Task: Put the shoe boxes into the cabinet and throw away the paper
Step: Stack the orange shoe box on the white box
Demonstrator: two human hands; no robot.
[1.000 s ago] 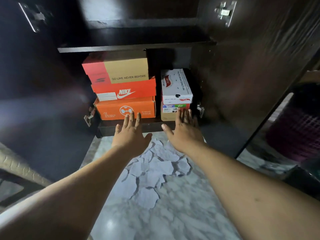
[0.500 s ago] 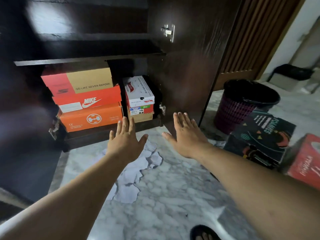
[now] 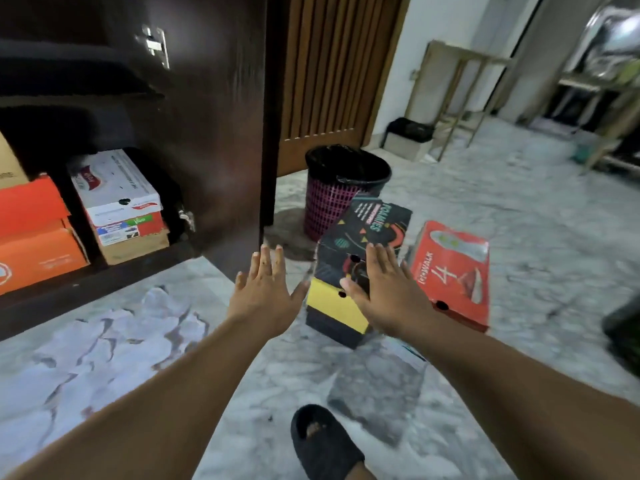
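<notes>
Several boxes (image 3: 117, 199) are stacked in the cabinet (image 3: 214, 133); a black box (image 3: 356, 258) and a red box (image 3: 453, 271) remain on the floor by the bin (image 3: 343, 188), paper (image 3: 104, 341) uncollected. Left hand (image 3: 265, 296) and right hand (image 3: 384, 289) — both spread, empty — flank the black box.

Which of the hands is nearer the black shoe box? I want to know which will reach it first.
The right hand: it is over the black shoe box, its fingers spread above the lid. The left hand is beside the box's left edge, open, not over it.
</notes>
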